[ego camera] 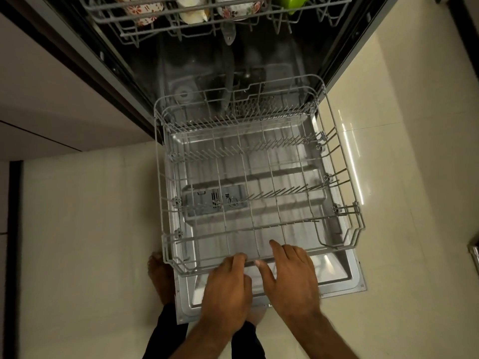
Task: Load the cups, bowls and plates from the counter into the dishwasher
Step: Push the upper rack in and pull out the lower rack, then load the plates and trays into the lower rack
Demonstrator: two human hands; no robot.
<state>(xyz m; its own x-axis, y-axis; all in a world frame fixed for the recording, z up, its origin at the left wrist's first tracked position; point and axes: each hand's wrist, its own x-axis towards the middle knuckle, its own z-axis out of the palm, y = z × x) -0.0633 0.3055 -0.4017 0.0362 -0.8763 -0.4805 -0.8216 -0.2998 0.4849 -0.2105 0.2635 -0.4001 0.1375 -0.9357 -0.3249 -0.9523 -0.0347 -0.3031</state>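
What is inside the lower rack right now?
The lower rack holds no dishes, only its own tines; the door panel shows through. Both hands cover part of its front rail.

The lower rack [259,182] is grey coated wire, matt and smooth. Beneath it the open door's inner panel [334,270] is brushed steel — dully reflective. The floor [90,229] is cream tile, glossy — streaked with light.
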